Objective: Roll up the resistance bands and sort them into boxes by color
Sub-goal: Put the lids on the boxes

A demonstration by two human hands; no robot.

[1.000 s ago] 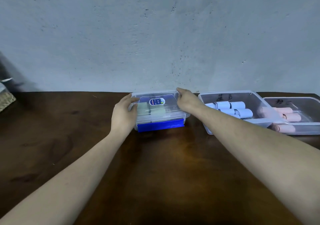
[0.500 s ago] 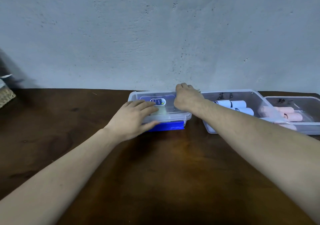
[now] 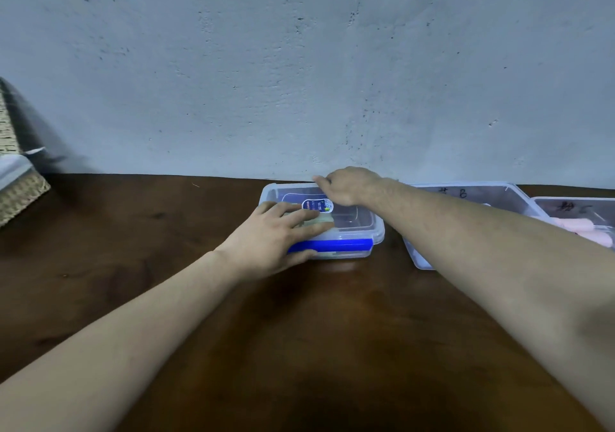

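**Lidded box pressed under both hands at the back of the table**

A clear plastic box (image 3: 362, 225) with a lid and a blue clip (image 3: 336, 244) along its near side is seen on the dark wooden table (image 3: 299, 331), close to the grey wall (image 3: 299, 65). The left hand (image 3: 276, 238) is laid flat on the near left part of the lid, its fingers straight and spread, with the thumb placed against the blue clip. The right hand (image 3: 349, 185) is held over the far edge of the lid with its fingers curled downward; whether the rim is gripped cannot be told. Pale rolled bands (image 3: 324, 221) are glimpsed through the lid, partly hidden by the left fingers.

Just to the right, an open clear box (image 3: 519, 195) with handwriting on its wall is largely covered by the right forearm. Beside that, a further open box (image 3: 572, 205) is seen, in which pink rolled bands (image 3: 579, 227) are lying. A woven basket (image 3: 20, 195) is placed at the far left edge
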